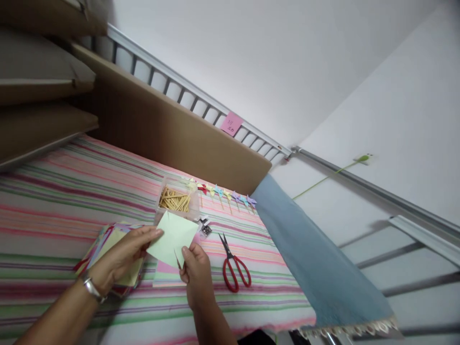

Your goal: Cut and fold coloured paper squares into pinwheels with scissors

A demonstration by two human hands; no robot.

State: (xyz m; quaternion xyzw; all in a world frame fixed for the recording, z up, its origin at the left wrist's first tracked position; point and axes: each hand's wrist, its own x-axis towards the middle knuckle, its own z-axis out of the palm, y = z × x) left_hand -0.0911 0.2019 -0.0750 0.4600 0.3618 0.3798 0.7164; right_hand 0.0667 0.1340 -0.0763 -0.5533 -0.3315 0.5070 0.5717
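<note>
A pale green square of paper point(174, 235) is held up between my two hands, with slits visible near its corners. My left hand point(132, 247) pinches its left edge; a metal band circles that wrist. At the lower right corner, beside a slit, my right hand point(197, 268) grips the sheet between thumb and fingers. Under my left forearm lies a stack of coloured paper point(108, 244). Pink and pale sheets point(166, 273) lie beneath the held square. To the right of my right hand rest red-handled scissors point(234, 268), blades pointing away.
A clear plastic box point(195, 201) holds many thin wooden sticks point(175, 199). Behind it stands a row of small paper pinwheels point(219, 191) on sticks. A small metal piece point(205, 229) sits near the box. A brown board point(172, 129) borders the striped cloth point(280, 297).
</note>
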